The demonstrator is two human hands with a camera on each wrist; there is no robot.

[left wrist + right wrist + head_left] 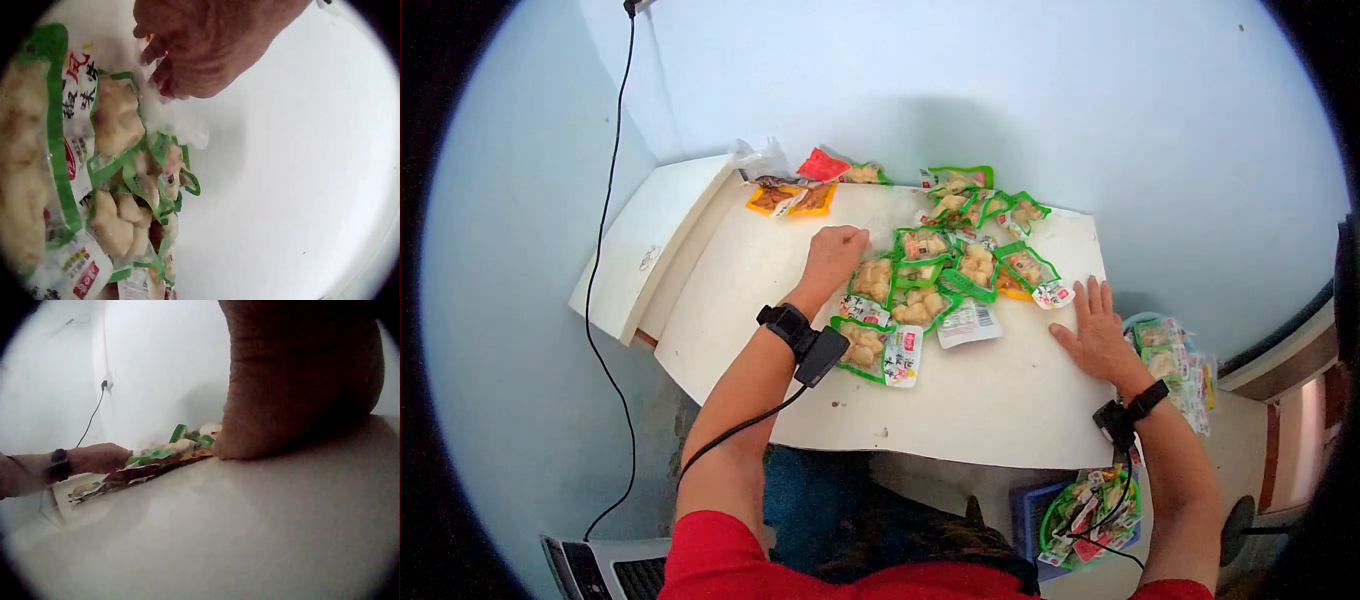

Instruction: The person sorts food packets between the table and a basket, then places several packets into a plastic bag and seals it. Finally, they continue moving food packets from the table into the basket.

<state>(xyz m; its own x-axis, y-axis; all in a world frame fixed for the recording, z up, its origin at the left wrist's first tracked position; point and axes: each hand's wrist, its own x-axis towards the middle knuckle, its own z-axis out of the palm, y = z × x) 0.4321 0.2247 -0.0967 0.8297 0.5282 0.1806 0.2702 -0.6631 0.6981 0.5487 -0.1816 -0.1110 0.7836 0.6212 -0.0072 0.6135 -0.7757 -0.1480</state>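
Note:
My left hand (833, 258) is over the left side of a heap of green-edged food packs (977, 265), its fingers curled. In the left wrist view those fingers grip crumpled clear plastic (184, 125), which also shows faintly as a clear bag (887, 222) beyond the knuckles in the head view. The packs are see-through and hold pale chunks; one pack (863, 345) lies nearest the front edge. To the right of the heap, my right hand (1098, 335) rests on the white table (1000, 410) with fingers spread, holding nothing. A white-backed pack (970, 326) lies face down.
Orange-edged packs (815, 203), a red packet (822, 164) and a whitish plastic bag (762, 158) lie at the back left. Beyond the table's right edge are more packets (1185, 375). A green basket (1137, 500) of packets stands below. A black cable (605, 240) hangs at left.

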